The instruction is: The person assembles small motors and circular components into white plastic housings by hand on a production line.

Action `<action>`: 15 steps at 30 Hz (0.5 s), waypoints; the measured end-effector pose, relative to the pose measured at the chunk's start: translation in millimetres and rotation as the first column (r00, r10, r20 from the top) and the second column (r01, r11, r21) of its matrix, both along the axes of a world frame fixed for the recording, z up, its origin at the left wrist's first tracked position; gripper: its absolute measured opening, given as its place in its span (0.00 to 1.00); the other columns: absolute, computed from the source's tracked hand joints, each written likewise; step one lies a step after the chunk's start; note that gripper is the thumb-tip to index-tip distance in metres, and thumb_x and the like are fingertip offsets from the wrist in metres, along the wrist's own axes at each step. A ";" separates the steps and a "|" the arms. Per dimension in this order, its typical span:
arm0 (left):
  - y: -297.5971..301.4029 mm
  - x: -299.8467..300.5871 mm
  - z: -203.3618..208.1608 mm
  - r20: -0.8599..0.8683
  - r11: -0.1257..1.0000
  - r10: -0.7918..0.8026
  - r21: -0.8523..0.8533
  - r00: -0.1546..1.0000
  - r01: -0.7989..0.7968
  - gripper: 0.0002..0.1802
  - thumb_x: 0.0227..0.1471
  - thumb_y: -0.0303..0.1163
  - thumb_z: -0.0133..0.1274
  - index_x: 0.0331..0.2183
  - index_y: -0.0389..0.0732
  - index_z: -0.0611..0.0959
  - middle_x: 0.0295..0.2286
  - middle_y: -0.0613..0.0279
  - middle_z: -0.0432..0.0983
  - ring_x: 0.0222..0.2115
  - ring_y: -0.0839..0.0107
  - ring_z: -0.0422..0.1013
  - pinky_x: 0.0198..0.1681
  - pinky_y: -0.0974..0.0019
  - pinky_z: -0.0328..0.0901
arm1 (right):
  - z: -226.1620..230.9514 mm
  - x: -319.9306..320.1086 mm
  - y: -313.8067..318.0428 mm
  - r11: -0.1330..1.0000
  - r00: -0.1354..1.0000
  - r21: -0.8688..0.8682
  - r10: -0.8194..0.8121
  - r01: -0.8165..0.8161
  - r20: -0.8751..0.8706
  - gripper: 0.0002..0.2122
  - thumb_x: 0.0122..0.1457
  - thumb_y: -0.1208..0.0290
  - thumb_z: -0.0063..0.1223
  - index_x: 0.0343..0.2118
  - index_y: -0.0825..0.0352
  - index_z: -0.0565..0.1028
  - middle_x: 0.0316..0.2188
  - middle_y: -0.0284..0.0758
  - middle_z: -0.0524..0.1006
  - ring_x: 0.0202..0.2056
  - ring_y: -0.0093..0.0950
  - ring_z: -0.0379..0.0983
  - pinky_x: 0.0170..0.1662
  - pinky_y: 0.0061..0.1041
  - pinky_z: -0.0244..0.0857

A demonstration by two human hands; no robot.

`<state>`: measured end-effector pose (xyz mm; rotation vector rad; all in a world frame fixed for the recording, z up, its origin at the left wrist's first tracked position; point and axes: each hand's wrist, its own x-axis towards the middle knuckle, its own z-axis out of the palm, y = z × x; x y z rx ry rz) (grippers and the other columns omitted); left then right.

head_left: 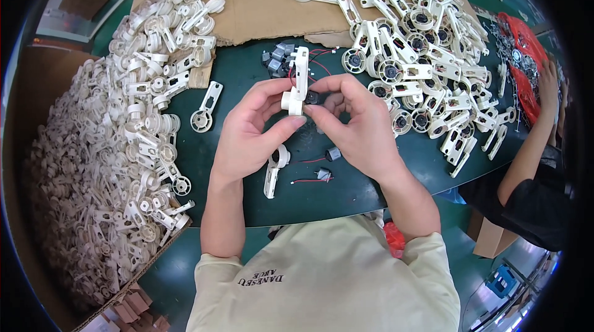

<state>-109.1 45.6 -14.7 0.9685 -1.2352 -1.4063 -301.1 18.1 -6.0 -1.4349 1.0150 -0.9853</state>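
In front of my chest my left hand [244, 134] pinches a white plastic housing [301, 75] with a long slotted arm and a round end. It stands on edge, arm upward. A small dark motor [312, 97] is between the fingertips of my right hand [365, 125], against the housing's round end; how far it sits inside is hidden. Below my hands lie another white housing [271, 177] and two loose motors, one [333, 154] nearer my right wrist and one [323, 174] lower, with thin red wires. Beyond my hands is a cluster of grey motors [279, 59] with red wires.
A large cardboard box [154, 261] full of white housings stands at left. More housings [164, 78] pile beside it. Housings with dark motors [421, 66] heap at right. Cardboard [260, 17] covers the table's far part. At far right, another person's arm [532, 140] reaches toward a red bag [523, 41].
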 end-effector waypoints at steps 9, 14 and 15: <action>0.7 -5.7 3.6 -0.048 0.997 -0.026 0.067 0.999 0.029 0.25 0.55 0.18 0.55 0.54 0.31 0.70 0.49 0.55 0.72 0.49 0.68 0.71 0.55 0.64 0.66 | -6.8 2.0 1.4 0.989 0.960 0.125 0.039 -0.077 0.276 0.12 0.56 0.81 0.59 0.39 0.73 0.68 0.35 0.35 0.76 0.34 0.20 0.76 0.37 0.20 0.72; 2.8 -5.9 4.1 0.061 0.999 -0.013 0.033 0.998 0.011 0.24 0.56 0.19 0.53 0.55 0.31 0.69 0.47 0.54 0.73 0.48 0.69 0.71 0.53 0.64 0.68 | -11.6 1.7 0.2 0.999 0.983 -0.014 0.045 -0.043 0.179 0.12 0.56 0.82 0.59 0.39 0.73 0.68 0.38 0.37 0.74 0.36 0.21 0.76 0.38 0.21 0.73; 3.6 -6.6 4.5 0.033 0.998 -0.009 0.056 0.999 0.007 0.24 0.57 0.20 0.53 0.54 0.31 0.69 0.47 0.55 0.74 0.48 0.69 0.72 0.53 0.64 0.68 | -11.5 1.9 0.5 0.999 0.980 -0.006 0.036 -0.035 0.196 0.12 0.55 0.82 0.59 0.38 0.73 0.68 0.38 0.37 0.73 0.35 0.21 0.76 0.37 0.21 0.73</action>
